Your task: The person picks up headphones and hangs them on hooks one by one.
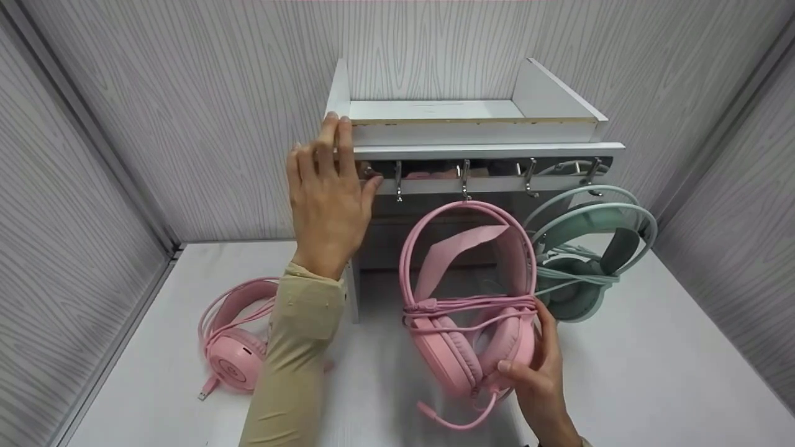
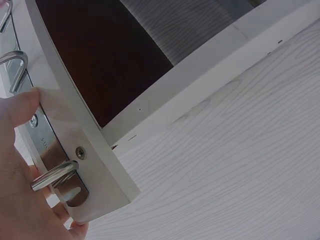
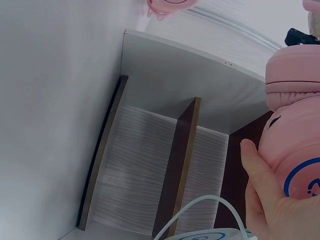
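"How far along?"

"Green headset (image 1: 574, 304) looks hung. My right hand (image 1: 546, 375) grips a pink headset (image 1: 441, 359) beside a hook (image 1: 465, 177); my left hand (image 1: 329, 202), fingers straight, touches the rack (image 1: 490, 149). Another pink pair (image 1: 233, 363) lies unhung."

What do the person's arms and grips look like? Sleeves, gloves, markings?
Left grip and right grip: bare five-fingered hands, no gloves or rings visible. Left sleeve: khaki-beige, long, slightly creased, with a cuff at the wrist; no printed marking seen. Right sleeve: just a beige sliver in frame.
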`<state>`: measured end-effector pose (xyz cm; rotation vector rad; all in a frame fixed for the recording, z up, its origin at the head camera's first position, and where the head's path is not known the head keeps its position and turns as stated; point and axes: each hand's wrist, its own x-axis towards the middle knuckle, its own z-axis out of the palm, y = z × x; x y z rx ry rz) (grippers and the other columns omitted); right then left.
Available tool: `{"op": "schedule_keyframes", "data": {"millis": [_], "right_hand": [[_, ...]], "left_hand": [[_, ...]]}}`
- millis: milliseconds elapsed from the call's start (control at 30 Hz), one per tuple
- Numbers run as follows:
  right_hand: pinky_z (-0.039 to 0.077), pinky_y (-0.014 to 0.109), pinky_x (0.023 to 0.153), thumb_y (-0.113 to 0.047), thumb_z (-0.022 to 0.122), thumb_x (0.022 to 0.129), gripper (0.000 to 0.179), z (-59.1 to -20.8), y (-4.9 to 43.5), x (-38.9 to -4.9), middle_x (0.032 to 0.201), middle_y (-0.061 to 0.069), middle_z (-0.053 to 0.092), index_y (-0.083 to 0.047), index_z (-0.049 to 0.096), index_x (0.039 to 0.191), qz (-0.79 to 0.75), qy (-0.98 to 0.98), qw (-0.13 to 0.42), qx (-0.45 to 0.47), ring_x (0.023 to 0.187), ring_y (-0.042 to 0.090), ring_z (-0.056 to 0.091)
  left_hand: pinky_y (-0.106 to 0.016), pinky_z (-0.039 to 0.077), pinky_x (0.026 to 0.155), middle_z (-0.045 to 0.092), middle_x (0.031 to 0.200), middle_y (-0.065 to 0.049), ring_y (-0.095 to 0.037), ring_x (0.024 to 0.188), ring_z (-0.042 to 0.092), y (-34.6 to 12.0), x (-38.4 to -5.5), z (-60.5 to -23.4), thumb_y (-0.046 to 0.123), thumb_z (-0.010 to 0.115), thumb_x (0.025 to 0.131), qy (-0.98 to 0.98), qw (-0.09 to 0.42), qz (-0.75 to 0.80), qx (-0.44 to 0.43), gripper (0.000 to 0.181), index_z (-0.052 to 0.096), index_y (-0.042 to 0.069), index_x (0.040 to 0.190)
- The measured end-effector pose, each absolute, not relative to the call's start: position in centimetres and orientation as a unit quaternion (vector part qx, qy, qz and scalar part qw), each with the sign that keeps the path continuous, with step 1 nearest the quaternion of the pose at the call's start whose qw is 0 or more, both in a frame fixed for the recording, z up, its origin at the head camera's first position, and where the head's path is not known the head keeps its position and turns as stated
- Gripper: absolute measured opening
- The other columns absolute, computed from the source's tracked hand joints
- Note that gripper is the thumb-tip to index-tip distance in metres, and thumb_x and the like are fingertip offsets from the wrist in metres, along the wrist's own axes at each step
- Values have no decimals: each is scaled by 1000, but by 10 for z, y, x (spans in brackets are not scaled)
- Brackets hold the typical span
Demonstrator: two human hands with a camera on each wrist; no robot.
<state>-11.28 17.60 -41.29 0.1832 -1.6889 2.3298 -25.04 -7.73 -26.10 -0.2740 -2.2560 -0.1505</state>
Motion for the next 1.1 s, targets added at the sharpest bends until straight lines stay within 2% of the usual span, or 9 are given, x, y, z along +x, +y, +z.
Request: {"op": "schedule_keyframes", "data": {"millis": [533,867,1100], "right_hand": [[56,34,90,7,56,73,90,-416,179,-111,142,15,46,-14,24,154,802,-574,145,79,116,27,57],[55,34,91,6,56,72,91,-415,180,-108,144,16,43,-16,24,155,801,-577,144,73,118,28,55],[57,35,88,6,56,71,92,-417,183,-106,142,16,45,-17,26,155,796,-580,151,84,114,29,57]], "left_hand": [[-50,24,116,29,156,-18,-38,125,39,-77,-251,-262,47,56,101,-897,425,-49,-107,77,27,1,156],[-50,23,117,27,157,-18,-38,127,37,-76,-251,-261,48,54,102,-902,415,-51,-105,77,25,2,157],[-50,22,117,28,158,-17,-38,127,37,-76,-250,-260,47,55,102,-907,405,-57,-103,78,25,1,157]]}}
